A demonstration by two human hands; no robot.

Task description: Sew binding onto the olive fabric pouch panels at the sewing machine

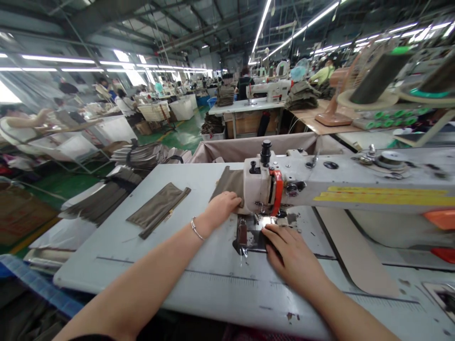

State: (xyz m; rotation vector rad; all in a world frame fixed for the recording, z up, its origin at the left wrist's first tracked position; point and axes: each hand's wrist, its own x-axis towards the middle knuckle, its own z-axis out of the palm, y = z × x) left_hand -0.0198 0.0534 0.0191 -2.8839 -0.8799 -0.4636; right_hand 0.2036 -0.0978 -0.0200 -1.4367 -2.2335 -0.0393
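A white industrial sewing machine point(259, 184) with an orange-red thread lever guard stands over the table. My left hand point(223, 208) is closed on the near edge of a grey-brown fabric piece point(227, 182), left of the machine head; part of the cloth is hidden behind the head. My right hand point(289, 244) lies with its fingers stretched out by the metal needle plate point(254, 237), just below the presser foot area. Whether cloth lies beneath those fingertips is hard to see. Farther left, a similar fabric piece with a zipper point(158, 208) lies flat on the table.
The pale sewing table point(213, 293) carries a printed ruler line. Stacked fabric bundles point(103, 194) and a blue crate point(39, 284) stand at the left. A cloth-lined bin point(227, 147) sits behind the table. Thread cones point(382, 76) rise at the right. Other people work farther back.
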